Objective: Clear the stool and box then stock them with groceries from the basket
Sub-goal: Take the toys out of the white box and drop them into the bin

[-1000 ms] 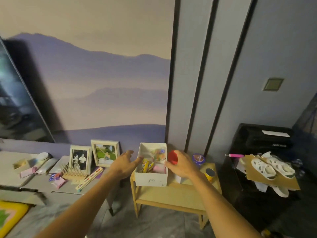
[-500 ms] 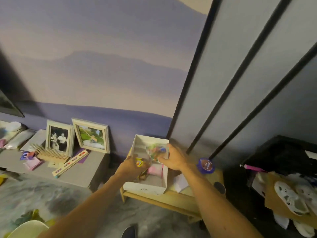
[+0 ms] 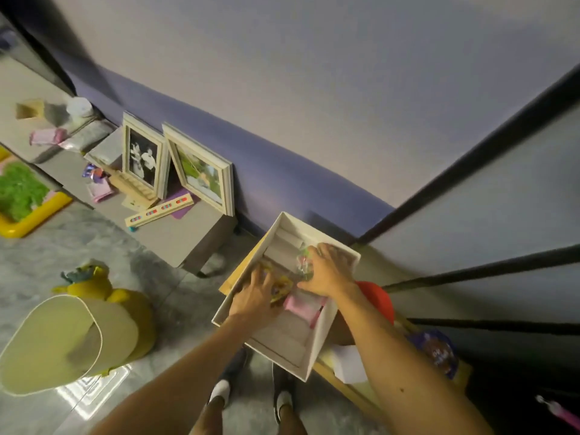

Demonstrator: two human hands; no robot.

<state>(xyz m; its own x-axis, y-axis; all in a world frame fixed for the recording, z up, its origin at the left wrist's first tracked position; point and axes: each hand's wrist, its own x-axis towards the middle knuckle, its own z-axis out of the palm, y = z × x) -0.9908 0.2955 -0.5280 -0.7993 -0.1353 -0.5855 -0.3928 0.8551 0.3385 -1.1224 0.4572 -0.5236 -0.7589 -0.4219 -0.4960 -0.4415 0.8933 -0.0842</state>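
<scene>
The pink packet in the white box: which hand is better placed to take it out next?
Probably the left hand: it lies right beside the pink packet, while the right hand already covers a clear wrapped item further back.

I logged white box (image 3: 320,346) | pink packet (image 3: 303,306) inside | red lid (image 3: 378,301) | pale wooden stool (image 3: 342,384) | purple-lidded jar (image 3: 439,353) | yellow-rimmed green mat (image 3: 22,196) | grey marbled floor (image 3: 94,246) | cream lampshade (image 3: 59,340).

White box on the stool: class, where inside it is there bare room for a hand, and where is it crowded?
Bare floor shows at the white box's near end and far corner. The middle is crowded: left hand, right hand, pink packet.
</scene>
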